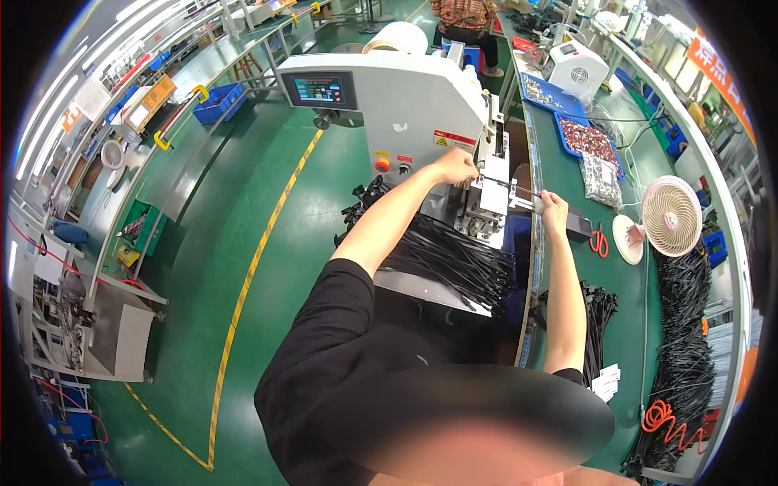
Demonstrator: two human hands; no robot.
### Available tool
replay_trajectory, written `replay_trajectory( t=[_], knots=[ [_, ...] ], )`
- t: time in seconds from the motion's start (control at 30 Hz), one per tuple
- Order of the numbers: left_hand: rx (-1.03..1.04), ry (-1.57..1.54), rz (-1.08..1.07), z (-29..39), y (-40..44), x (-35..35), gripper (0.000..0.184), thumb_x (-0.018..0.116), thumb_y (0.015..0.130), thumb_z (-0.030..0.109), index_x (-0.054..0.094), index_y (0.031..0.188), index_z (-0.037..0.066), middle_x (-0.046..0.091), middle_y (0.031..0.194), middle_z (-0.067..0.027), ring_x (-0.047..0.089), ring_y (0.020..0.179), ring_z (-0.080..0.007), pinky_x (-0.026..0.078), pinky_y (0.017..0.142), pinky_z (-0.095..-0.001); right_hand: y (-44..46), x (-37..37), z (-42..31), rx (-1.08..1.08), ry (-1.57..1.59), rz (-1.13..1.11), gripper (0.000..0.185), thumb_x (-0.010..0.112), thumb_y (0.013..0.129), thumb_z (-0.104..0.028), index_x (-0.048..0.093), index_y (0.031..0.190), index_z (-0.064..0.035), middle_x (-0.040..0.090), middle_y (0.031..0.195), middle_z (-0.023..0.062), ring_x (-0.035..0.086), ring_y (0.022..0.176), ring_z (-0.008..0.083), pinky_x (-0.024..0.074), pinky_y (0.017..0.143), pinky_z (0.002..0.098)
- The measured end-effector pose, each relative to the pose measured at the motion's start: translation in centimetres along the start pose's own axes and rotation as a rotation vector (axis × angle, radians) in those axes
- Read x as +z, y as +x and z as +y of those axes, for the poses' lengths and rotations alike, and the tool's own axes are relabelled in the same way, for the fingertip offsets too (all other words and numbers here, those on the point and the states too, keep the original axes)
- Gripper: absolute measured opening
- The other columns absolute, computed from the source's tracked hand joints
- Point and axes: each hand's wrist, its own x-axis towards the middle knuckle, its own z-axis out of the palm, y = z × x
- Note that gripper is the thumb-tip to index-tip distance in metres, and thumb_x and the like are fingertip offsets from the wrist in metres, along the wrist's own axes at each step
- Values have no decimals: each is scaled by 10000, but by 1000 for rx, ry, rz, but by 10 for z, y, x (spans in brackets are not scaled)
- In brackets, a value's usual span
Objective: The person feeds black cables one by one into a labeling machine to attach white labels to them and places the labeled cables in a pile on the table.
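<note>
Between my hands a thin black cable (519,189) is stretched across the white work plate (495,186) of a grey machine (405,105). At the plate's left side, my left hand (456,168) is closed in a pinch at one end of the cable. My right hand (553,211), on the right side, has its fingers closed on the other end. Below my left forearm a thick bundle of black cables (446,255) lies on the machine's front tray (421,289). What sits inside my left fingertips is too small to make out.
The green bench (596,259) on the right holds red-handled scissors (599,241), a fan (671,215), blue trays of small parts (585,138) and more black cables (685,324). The machine has a touch screen (322,90) and a red button (382,164). Another person (463,20) sits far ahead.
</note>
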Motion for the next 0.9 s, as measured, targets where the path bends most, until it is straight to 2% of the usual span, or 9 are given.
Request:
replay_trajectory(
  t=[0.1,0.17,0.37,0.53,0.6,0.67,0.8,0.9],
  knots=[
    [6,-13,5,-1,1,0,119,707,731,70,624,680,1,669,675,-85,634,614,-137,499,566,-284,-2,0,-4,46,28,-21,278,609,911,-241,698,944,21,654,781,41,563,726,106,436,687,254],
    [1,-9,11,0,0,1,123,709,728,70,623,675,2,668,672,-85,634,613,-136,498,565,-282,-1,3,-2,15,47,3,255,587,941,-245,688,899,-15,554,678,-32,417,547,48,295,487,234],
    [-24,23,24,2,-1,2,120,716,722,75,630,672,9,667,666,-86,634,609,-140,495,555,-283,0,2,1,4,28,12,259,584,943,-248,690,905,-15,538,633,-37,390,484,48,267,444,238],
    [-94,-17,-31,12,-2,-2,140,719,727,108,656,705,-15,663,657,-94,618,550,-145,492,519,-298,1,1,0,-59,-24,32,284,623,907,-276,715,950,-11,577,658,-15,441,512,65,307,460,245],
    [-55,39,-61,-4,11,-1,175,717,736,146,666,702,-18,657,644,-81,606,518,-147,486,493,-298,-2,0,-1,-63,-75,45,292,628,895,-284,723,947,-12,609,693,-5,483,599,81,365,530,263],
    [-55,94,-73,-3,13,-2,189,716,738,172,670,680,-2,653,636,-65,598,539,-141,472,517,-287,4,-2,7,-50,-124,60,305,631,891,-279,717,957,6,639,750,16,527,696,101,416,621,283],
    [-152,90,-58,11,4,-6,178,713,728,178,670,665,17,651,637,-49,576,601,-120,443,598,-275,4,-2,1,32,-65,21,309,630,900,-255,708,958,38,674,799,60,570,727,117,440,682,277],
    [-184,104,-70,18,0,-6,176,714,722,179,663,654,25,652,643,-48,575,600,-118,437,594,-266,4,0,1,36,-72,45,286,635,900,-255,716,944,16,666,773,49,563,680,108,432,618,270]
  ],
)
